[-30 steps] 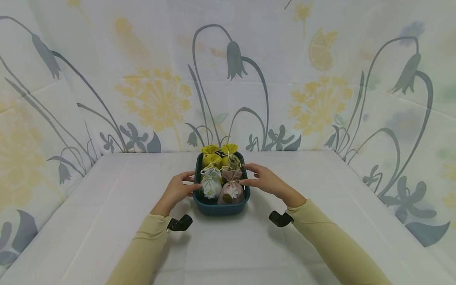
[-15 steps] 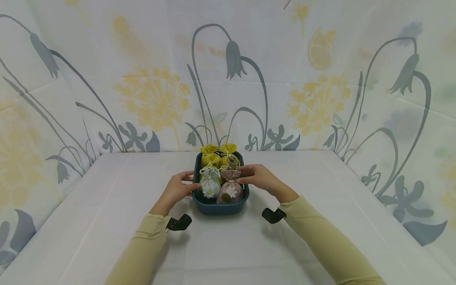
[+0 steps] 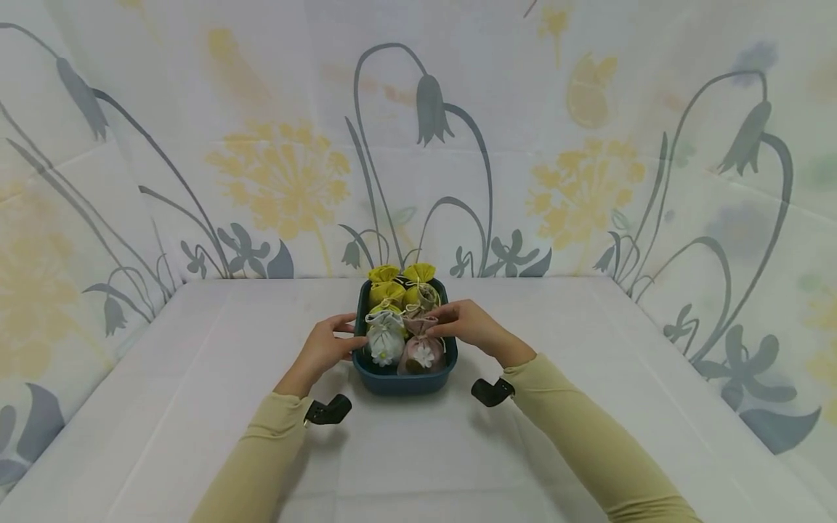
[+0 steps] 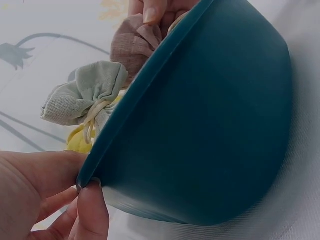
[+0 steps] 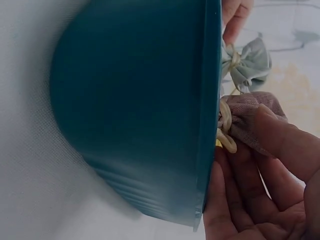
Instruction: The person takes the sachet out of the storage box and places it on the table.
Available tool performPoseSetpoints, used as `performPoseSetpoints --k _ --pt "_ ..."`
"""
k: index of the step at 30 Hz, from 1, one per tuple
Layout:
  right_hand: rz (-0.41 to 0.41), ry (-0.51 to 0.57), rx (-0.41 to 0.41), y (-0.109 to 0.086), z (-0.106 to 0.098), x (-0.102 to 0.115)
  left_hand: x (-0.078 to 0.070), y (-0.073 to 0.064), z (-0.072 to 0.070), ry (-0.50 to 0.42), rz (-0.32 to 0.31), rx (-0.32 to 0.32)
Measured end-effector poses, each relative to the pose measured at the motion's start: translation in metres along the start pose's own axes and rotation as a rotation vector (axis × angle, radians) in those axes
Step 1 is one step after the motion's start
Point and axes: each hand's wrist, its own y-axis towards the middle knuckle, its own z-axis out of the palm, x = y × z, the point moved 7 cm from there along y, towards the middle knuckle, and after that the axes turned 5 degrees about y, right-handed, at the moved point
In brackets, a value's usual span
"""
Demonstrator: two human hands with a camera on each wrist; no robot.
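A dark blue plastic basin (image 3: 405,386) stands on the white cloth, filled with small drawstring pouches. My left hand (image 3: 323,344) pinches its left rim, thumb over the edge and fingers outside, as the left wrist view shows. At the front right of the basin sits a dusty pink pouch (image 3: 437,357) with a white flower. My right hand (image 3: 472,327) holds its gathered top; in the right wrist view the thumb (image 5: 280,135) lies on the pink cloth with fingers behind it. Beside it is a pale green pouch (image 3: 386,335), also with a flower.
Yellow pouches (image 3: 387,293) and a brownish one (image 3: 428,296) fill the back of the basin. Behind the table hangs a flower-printed cloth (image 3: 294,174). A black wrist camera (image 3: 329,410) sits on each forearm.
My right hand has moved left from the basin's right rim to the top of the pink pouch and taken hold of it. The left hand stays on the rim.
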Motion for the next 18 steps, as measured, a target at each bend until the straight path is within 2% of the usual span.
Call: performPoseSetpoints --k 8,18 --pt "-0.018 0.075 0.011 0.0037 0.0011 -0.0001 -0.0011 -0.0008 0.0000 0.000 0.013 -0.007" --pt "0.017 0.173 0.003 0.0034 0.0003 -0.0021 -0.0023 -0.0010 0.0013 -0.002 0.009 0.000"
